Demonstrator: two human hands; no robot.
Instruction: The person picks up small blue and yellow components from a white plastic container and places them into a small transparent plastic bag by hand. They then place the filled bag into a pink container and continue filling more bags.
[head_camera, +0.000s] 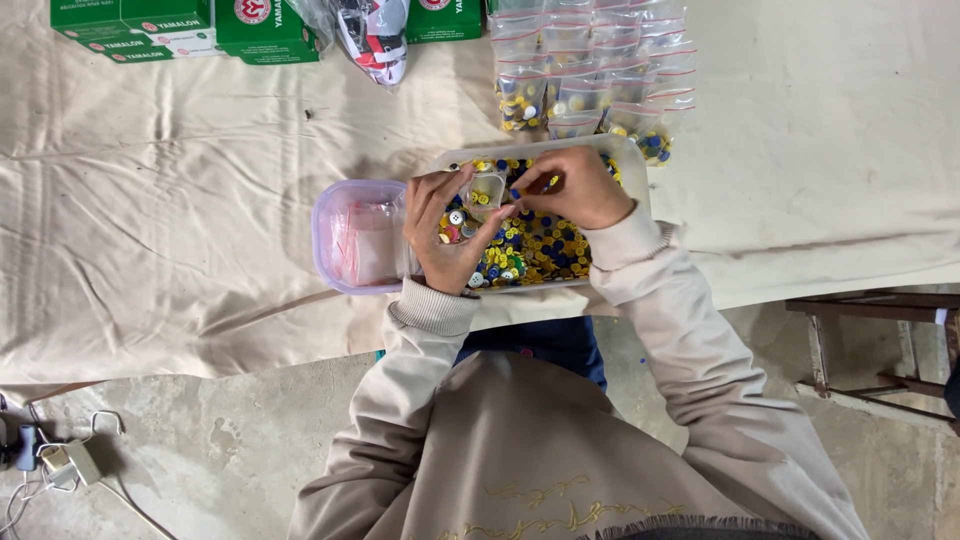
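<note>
Bag, a small clear one, sits open-mouthed between the 2 hands, just above a clear tray full of buttons in yellow, blue and white. The left hand cups the bag from the side, its fingers curled around it, with a few buttons lying in the palm. The right hand is at the bag's mouth, fingers pinched narrow at the rim; whether a button sits between the tips is too small to tell. The tray rests on a cream cloth spread over the tabletop. Touching the tray's left end is a purple-rimmed tub holding empty bags with pink seal strips. Beyond the tray lies a row of filled bags, overlapping one another. At the far edge stand green boxes, and beside them a crumpled plastic wrapper. Beige sleeves cover both arms.
</note>
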